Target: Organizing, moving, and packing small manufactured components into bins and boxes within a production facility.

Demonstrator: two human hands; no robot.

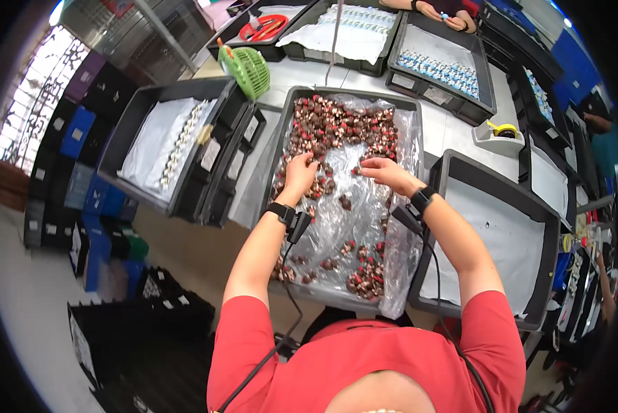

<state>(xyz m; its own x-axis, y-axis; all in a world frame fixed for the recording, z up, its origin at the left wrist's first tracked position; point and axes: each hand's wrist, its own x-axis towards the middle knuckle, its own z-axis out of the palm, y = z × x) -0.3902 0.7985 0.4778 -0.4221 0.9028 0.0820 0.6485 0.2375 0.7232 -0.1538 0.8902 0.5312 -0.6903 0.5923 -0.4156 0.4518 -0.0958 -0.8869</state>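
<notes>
Drawn nearly together, the fingers of the right hand (390, 173) pointed leftward with one small dark-and-red piece (355, 171) at their tips — whether it was pinched or only touched, I could not tell. The left hand (300, 174) was curled inward, thumb and fingertips close to each other; what, if anything, lay between them was hidden. That piece sat between the two hands but nearer the right, at its leftward end and well apart from the left; lumpy and roundish, it showed no clear long axis. A clump of similar pieces (322, 184) lay right beside the left hand, on its inner side, while a stray piece (344, 202) rested between the hands, nearer the wearer's body. Beyond the fingers, a dense heap (322, 124) spread across the far end of a clear plastic sheet (340, 237), which lined a grey tray (353, 91) whose long side ran away from the wearer; another cluster (367, 275) lay toward the near right corner. Outside it, a black tray (140, 195) holding a row of small objects (179, 148) stood left, a white-lined tray (548, 268) right, and farther off — a green fan (248, 71) and another person's hands (456, 23).
</notes>
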